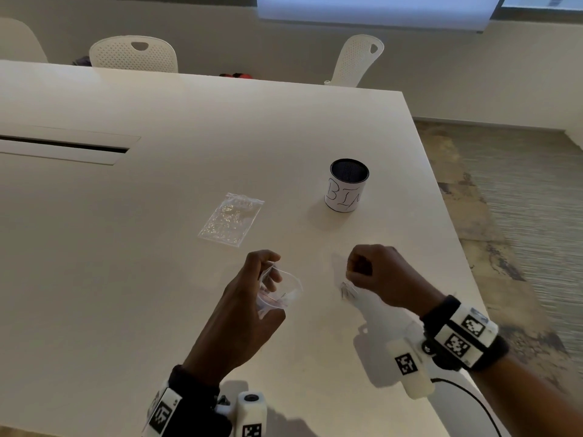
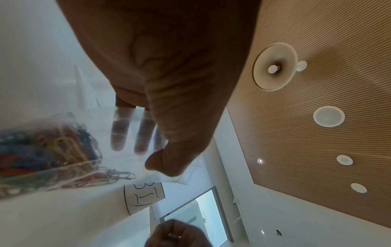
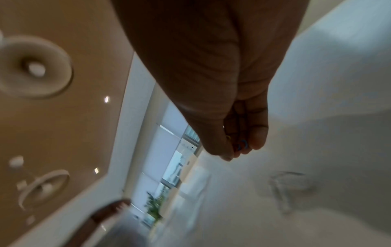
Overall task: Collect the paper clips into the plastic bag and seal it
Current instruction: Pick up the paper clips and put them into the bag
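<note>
My left hand (image 1: 268, 275) grips a small clear plastic bag (image 1: 279, 294) by its mouth just above the table. In the left wrist view the bag (image 2: 88, 137) holds several coloured paper clips (image 2: 52, 150), with my fingers (image 2: 118, 133) showing through the film and the thumb on the near side. To the right, my right hand (image 1: 355, 272) is curled, pinching paper clips (image 3: 241, 147), one of them blue, between thumb and fingertips (image 3: 258, 140). A few pale clips (image 1: 347, 290) lie on the table right under that hand.
A second clear bag (image 1: 230, 219) lies flat on the white table (image 1: 126, 247), beyond my left hand. A dark cup labelled BIN (image 1: 348, 186) stands beyond my right hand. The table's right edge (image 1: 448, 222) runs close by; white chairs (image 1: 132, 53) line the far side.
</note>
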